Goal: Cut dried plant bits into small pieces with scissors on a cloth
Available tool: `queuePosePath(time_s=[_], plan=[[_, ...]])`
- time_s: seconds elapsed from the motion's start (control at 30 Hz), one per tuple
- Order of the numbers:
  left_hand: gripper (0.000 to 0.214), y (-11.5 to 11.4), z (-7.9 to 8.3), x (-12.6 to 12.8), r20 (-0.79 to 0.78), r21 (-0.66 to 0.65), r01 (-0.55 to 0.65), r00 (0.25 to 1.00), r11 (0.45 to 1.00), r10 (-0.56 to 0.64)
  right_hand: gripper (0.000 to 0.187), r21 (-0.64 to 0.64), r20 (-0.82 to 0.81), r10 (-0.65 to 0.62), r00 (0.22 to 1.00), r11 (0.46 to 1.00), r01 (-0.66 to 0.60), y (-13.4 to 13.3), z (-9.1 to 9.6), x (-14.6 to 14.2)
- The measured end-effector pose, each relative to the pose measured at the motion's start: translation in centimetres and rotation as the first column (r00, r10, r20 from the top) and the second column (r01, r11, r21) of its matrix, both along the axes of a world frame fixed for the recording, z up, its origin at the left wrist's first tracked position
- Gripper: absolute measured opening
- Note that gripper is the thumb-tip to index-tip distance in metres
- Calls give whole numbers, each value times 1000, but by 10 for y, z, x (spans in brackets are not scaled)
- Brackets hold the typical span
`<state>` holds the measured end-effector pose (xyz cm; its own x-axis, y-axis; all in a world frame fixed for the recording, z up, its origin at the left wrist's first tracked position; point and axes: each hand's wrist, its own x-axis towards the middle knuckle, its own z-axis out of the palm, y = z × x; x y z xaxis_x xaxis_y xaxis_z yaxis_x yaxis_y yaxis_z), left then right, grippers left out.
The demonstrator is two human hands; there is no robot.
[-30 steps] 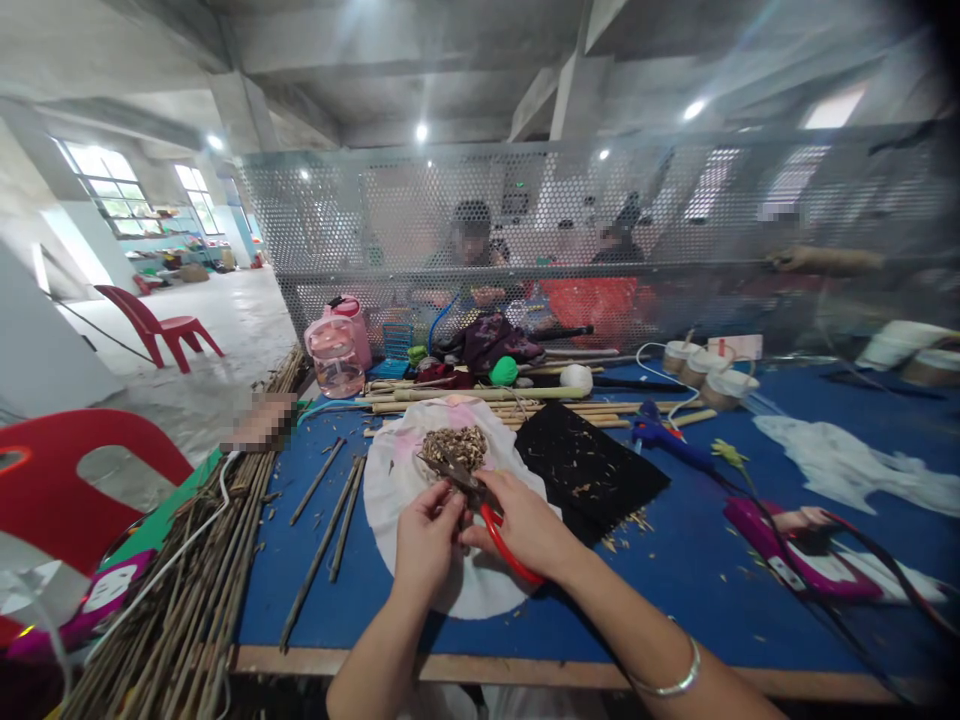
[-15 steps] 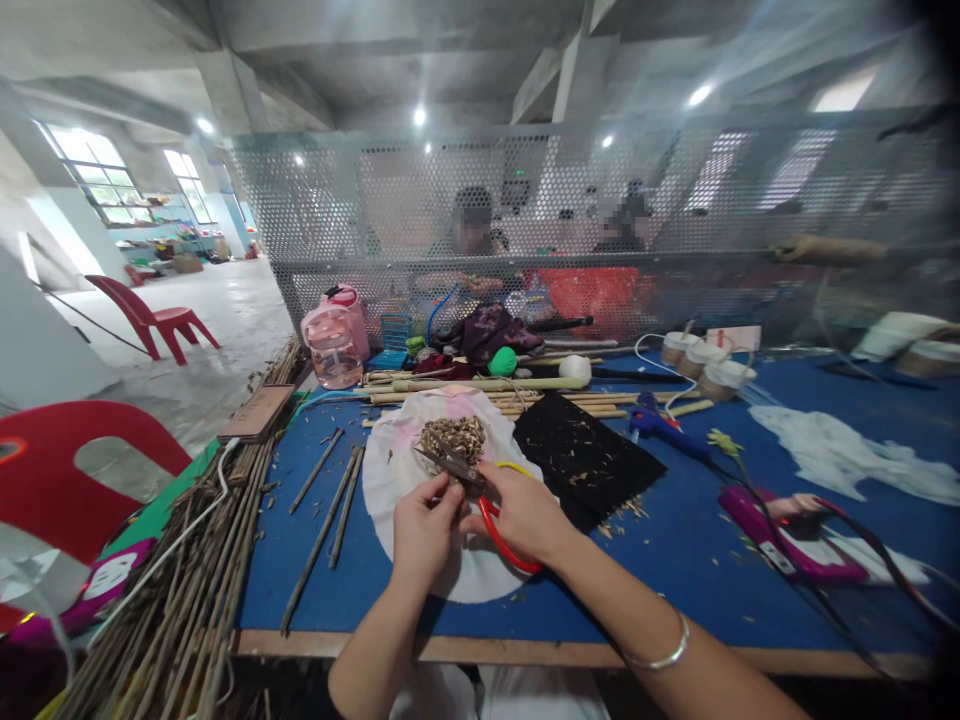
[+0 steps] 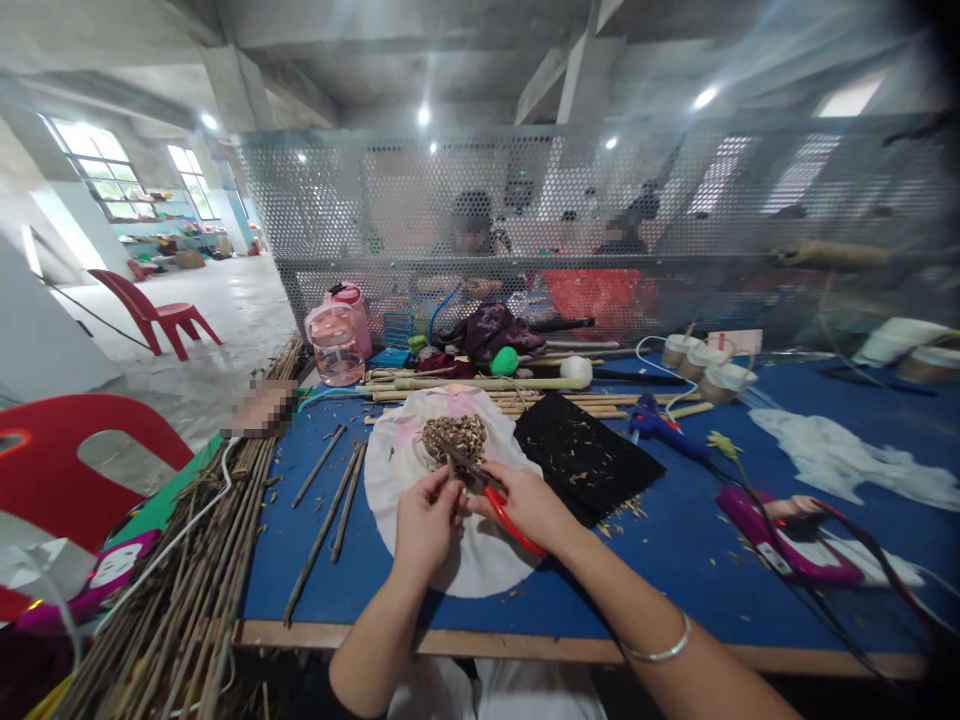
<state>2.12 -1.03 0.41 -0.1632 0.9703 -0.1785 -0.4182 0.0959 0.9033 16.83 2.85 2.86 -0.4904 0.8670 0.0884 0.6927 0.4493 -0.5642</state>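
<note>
My right hand (image 3: 529,505) is closed round the red handle of a pair of scissors (image 3: 469,465), whose dark blades reach up and left over the pile. Close to the blades, my left hand (image 3: 426,515) is pinched shut; what lies between its fingertips is too small to make out. Just beyond both hands a heap of small brown twig pieces (image 3: 457,435) rests on a round white cloth (image 3: 390,500). Several longer dark sticks (image 3: 322,535) lie on the blue tabletop left of the cloth.
A black cloth (image 3: 577,450) with scattered bits lies right of the white one. Bamboo poles (image 3: 487,384) and yarn balls (image 3: 504,361) are behind. A blue glue gun (image 3: 664,425) sits to the right, and bundled sticks (image 3: 195,560) line the left edge. A perforated screen (image 3: 337,190) stands at the back.
The scissor blades have drawn closer together and turned more upright, and the yellow handle part is now hidden. Both hands stay in nearly the same place.
</note>
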Motion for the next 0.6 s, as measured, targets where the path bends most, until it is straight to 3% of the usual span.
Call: queuePosePath(time_s=[0.13, 0.43, 0.6], plan=[[47, 1, -2, 1, 88, 29, -37, 996, 999, 34, 55, 53, -10, -1, 1000, 999, 2, -2, 1, 1], [35, -3, 7, 0, -56, 117, 14, 998, 993, -8, 70, 171, -15, 67, 998, 983, -63, -4, -7, -5], [33, -1, 2, 0, -48, 117, 32, 998, 993, -26, 56, 141, -42, 38, 998, 990, -31, -7, -6, -7]])
